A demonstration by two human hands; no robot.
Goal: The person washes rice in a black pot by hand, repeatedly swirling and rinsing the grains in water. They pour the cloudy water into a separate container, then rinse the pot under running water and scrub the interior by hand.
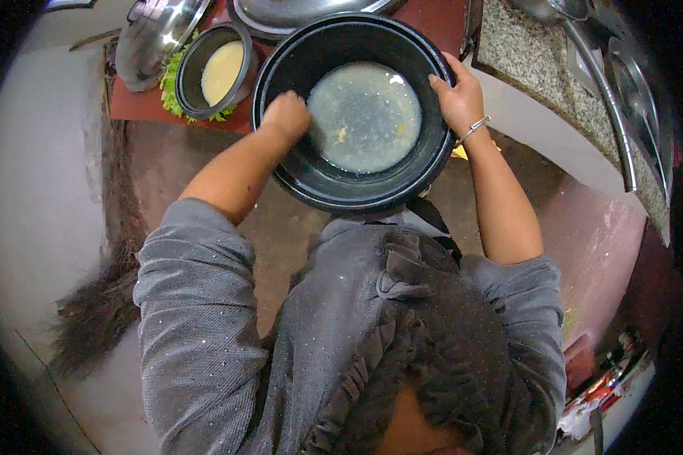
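A wide black pot (356,190) is in front of me, tipped so that its inside faces up at me. Cloudy, pale liquid (364,116) with a few small yellowish bits covers its bottom. On the right, my right hand (462,95) grips the pot's rim, its thumb over the inner edge. My left hand (287,116) is inside the pot near the left wall, fingers curled and slightly blurred. A faint greyish blur lies beside its fingertips, and whether the hand holds anything is hidden.
Left of the pot, a smaller dark pot (183,79) with pale yellow contents stands by green leaves (171,85) on a red surface (131,105). A shiny metal lid (148,48) leans there. Metal utensils (606,96) lie on the granite counter (518,51). A broom (99,318) is at lower left.
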